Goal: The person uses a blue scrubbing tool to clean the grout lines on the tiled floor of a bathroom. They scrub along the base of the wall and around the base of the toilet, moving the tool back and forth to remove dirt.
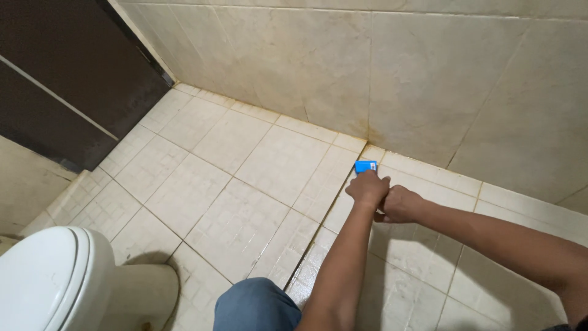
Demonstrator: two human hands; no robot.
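Hands meet on the tiled floor [245,184], close to the base of the tiled wall [398,73]. Left hand [367,189] is closed in a fist around a small blue rectangular object [365,166], which it presses flat against the floor. Only the far end of the blue object shows beyond the knuckles; that end carries a small white label patch with dark marks too small to make out. Blue object lies on a grout line, just short of the wall, at the point where a brownish stain runs down a vertical joint of the wall.

Right hand [398,203] sits just behind the left hand and touches it at the wrist, fingers curled into a tight fist. Whether the right hand holds anything cannot be told.

Both forearms are bare. A knee in blue fabric [257,304] shows at the lower edge, well back from the wall.

White toilet [61,282] stands far from the wall, at the lower left, lid down. Dark door panel [67,73] fills the upper left, meeting the wall at the corner.
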